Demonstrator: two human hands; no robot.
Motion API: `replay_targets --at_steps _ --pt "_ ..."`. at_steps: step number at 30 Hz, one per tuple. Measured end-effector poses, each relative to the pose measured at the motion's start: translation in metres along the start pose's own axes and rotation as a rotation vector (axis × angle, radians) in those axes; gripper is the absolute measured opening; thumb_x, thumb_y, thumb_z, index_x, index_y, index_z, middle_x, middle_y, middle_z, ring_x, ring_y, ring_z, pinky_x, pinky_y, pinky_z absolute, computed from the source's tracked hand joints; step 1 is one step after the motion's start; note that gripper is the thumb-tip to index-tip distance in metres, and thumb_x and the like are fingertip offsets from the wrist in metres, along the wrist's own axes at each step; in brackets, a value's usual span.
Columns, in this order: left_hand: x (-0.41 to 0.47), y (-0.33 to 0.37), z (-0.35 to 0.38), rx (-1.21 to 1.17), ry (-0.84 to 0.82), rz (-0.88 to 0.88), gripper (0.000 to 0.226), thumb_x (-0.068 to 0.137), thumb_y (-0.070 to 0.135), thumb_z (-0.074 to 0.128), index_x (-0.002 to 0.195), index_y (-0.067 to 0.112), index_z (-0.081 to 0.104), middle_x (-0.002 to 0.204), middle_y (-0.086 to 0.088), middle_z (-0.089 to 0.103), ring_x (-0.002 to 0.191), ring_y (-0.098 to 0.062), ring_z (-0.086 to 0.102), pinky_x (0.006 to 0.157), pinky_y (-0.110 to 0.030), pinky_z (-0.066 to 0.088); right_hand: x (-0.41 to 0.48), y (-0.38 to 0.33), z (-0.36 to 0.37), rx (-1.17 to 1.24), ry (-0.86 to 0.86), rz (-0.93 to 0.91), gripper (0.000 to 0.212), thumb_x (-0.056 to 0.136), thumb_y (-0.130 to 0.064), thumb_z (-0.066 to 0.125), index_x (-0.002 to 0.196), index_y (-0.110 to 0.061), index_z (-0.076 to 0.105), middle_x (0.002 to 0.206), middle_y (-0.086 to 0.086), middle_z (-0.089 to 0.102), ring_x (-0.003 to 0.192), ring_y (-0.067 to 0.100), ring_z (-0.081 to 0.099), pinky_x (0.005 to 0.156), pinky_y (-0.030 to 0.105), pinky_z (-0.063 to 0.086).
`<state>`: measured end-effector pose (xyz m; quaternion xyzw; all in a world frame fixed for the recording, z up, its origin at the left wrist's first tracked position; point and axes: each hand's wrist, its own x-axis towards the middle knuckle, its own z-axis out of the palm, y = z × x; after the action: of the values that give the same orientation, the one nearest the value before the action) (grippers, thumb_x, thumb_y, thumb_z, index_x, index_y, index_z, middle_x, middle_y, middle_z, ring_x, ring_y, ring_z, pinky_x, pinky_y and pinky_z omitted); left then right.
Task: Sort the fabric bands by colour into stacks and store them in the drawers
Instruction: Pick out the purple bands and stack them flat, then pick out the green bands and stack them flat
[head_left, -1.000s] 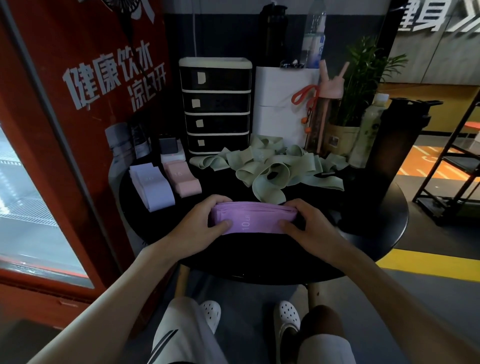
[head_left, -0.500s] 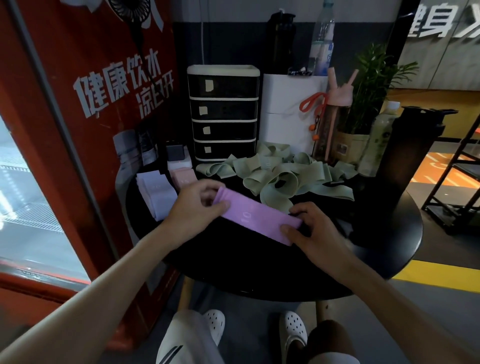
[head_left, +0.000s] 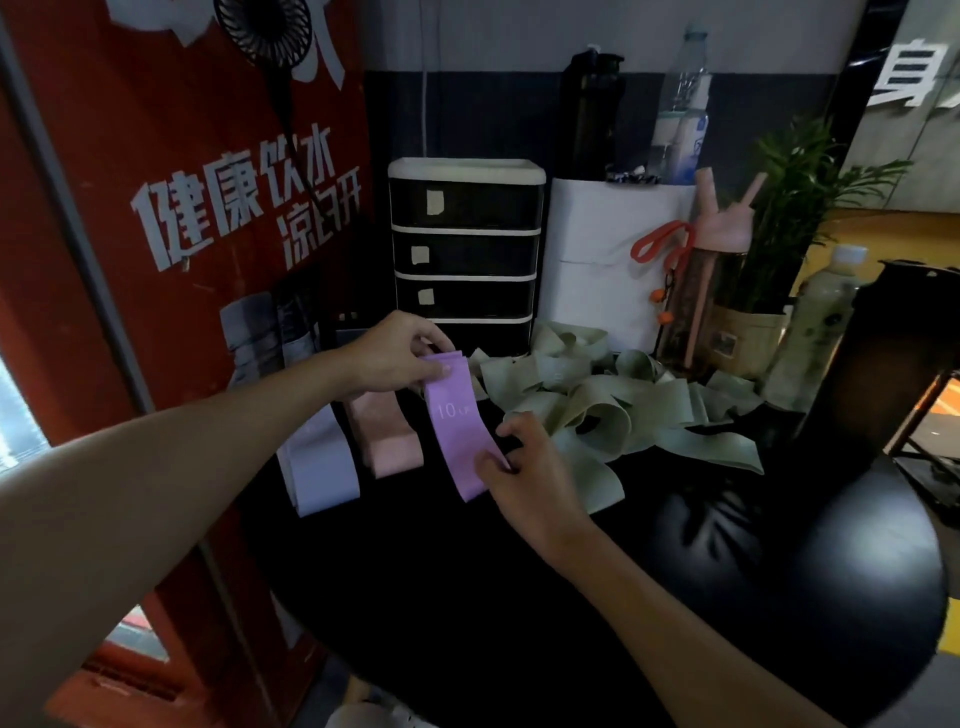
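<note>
We see the left arm come in from the left edge and stretch far forward, so that the left hand (head_left: 400, 353) is at the far end of the purple band stack (head_left: 457, 415), just in front of the lowest drawer of the drawer unit (head_left: 467, 249). Its fingers (head_left: 436, 370) are curled and pinch this far end, with the thumb on top. The right arm rises from the bottom edge, and the right hand (head_left: 524, 467) is at the near end of the same stack; here the thumb and the first finger pinch the right border of the fabric. The purple stack runs away from us between the two hands, beside the pink stack (head_left: 387, 436) and the pale lilac stack (head_left: 322, 467) on its left, with the loose green bands (head_left: 597, 410) on its right. All of these are over the dark round tabletop (head_left: 519, 597). We cannot tell if the purple stack lies flat on the tabletop or is lifted a little. The left hand covers part of the lowest drawer. We read "10" on the purple fabric, but the small letters after it are not clear, and the small labels on the drawers are also too small to read. Both forearms are cut off by the frame.
</note>
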<state>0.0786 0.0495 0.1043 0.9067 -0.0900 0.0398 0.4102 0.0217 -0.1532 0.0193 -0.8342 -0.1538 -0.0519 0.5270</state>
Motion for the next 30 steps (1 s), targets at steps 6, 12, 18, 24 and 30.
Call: replay_targets --at_steps 6,12,18,24,30 --pt "0.019 -0.027 0.009 0.079 -0.034 -0.003 0.024 0.088 0.006 0.072 0.112 0.005 0.069 0.101 -0.011 0.071 0.095 -0.023 0.071 0.083 -0.033 0.060 0.002 0.019 0.014 -0.247 0.000 -0.129 0.016 0.086 -0.038 0.048 0.099 -0.028 0.050 0.073 -0.005 0.060 0.073 0.021 0.059 0.077 0.040 0.049" --pt "0.032 -0.045 0.017 0.172 -0.032 0.022 0.021 0.087 0.007 0.074 0.108 0.008 0.071 0.106 -0.003 0.071 0.100 -0.015 0.068 0.093 -0.036 0.056 0.001 0.021 0.018 -0.336 0.029 -0.212 0.036 0.082 -0.044 0.049 0.111 -0.026 0.060 0.109 -0.003 0.047 0.092 0.020 0.056 0.084 0.041 0.050" --pt "0.032 -0.047 0.020 0.401 -0.038 0.051 0.016 0.085 0.020 0.076 0.100 0.019 0.070 0.095 0.005 0.066 0.091 -0.015 0.063 0.079 -0.030 0.053 0.001 0.027 0.016 -0.394 -0.027 -0.272 0.021 0.085 -0.036 0.059 0.104 -0.028 0.065 0.105 -0.008 0.049 0.096 0.016 0.053 0.085 0.042 0.049" --pt "0.001 -0.027 0.024 0.573 -0.042 0.239 0.013 0.089 0.026 0.069 0.100 0.022 0.074 0.098 0.011 0.068 0.091 -0.006 0.060 0.080 -0.019 0.045 0.001 0.027 0.017 -0.372 -0.021 -0.277 0.020 0.084 -0.037 0.061 0.101 -0.027 0.065 0.104 -0.006 0.051 0.096 0.019 0.054 0.084 0.043 0.049" --pt "-0.015 -0.017 0.035 0.694 -0.237 0.197 0.013 0.088 0.034 0.067 0.092 0.024 0.075 0.089 0.009 0.072 0.084 -0.007 0.063 0.078 -0.025 0.047 -0.003 0.022 0.013 -0.302 -0.003 -0.287 0.017 0.085 -0.027 0.068 0.102 -0.025 0.067 0.102 -0.006 0.051 0.097 0.017 0.053 0.085 0.032 0.048"
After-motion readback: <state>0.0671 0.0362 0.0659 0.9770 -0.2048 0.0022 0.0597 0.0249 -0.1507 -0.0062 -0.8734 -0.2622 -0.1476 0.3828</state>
